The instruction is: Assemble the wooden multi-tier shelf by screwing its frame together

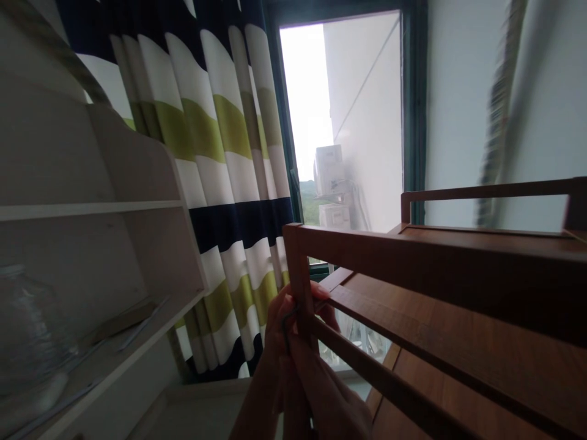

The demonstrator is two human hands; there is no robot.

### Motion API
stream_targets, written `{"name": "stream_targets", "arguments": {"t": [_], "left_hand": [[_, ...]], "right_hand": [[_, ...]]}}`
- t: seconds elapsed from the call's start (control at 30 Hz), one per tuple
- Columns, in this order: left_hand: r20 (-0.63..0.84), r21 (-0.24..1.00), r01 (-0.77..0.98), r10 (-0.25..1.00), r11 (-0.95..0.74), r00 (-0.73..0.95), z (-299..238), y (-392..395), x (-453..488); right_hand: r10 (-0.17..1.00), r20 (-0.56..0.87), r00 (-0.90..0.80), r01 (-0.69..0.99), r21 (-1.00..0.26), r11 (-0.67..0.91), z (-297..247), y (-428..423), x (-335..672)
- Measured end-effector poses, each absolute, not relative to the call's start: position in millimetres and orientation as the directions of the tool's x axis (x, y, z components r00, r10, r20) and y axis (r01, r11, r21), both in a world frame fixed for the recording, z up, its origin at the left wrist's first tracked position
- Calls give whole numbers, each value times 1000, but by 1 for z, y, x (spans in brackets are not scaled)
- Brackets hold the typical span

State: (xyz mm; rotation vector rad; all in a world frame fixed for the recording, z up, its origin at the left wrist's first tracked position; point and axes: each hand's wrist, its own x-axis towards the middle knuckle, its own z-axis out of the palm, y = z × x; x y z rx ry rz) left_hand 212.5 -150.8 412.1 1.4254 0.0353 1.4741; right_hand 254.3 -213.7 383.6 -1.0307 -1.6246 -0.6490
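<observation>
A brown wooden shelf rack fills the right half of the head view, tilted toward me. My left hand comes up from below and is closed round the rack's near corner post, and its fingertips show on the post's far side. Just below it, my right hand is closed on a small dark L-shaped hex key, whose tip sits at the post where a side rail joins. The joint itself is hidden by my fingers.
A pale shelving unit stands at the left with a clear glass jar and thin rods on its lower shelf. A striped blue, white and green curtain hangs beside a bright window. A white wall lies at the right.
</observation>
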Motion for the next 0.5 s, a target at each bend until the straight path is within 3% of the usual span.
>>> {"name": "stream_targets", "arguments": {"t": [0.3, 0.5], "left_hand": [[768, 576, -701, 573, -420, 287, 404, -129, 210], [757, 591, -691, 583, -416, 297, 408, -135, 212]], "right_hand": [[325, 943, -72, 860, -107, 499, 371, -209, 255], [276, 953, -128, 849, -38, 527, 367, -212, 261]]}}
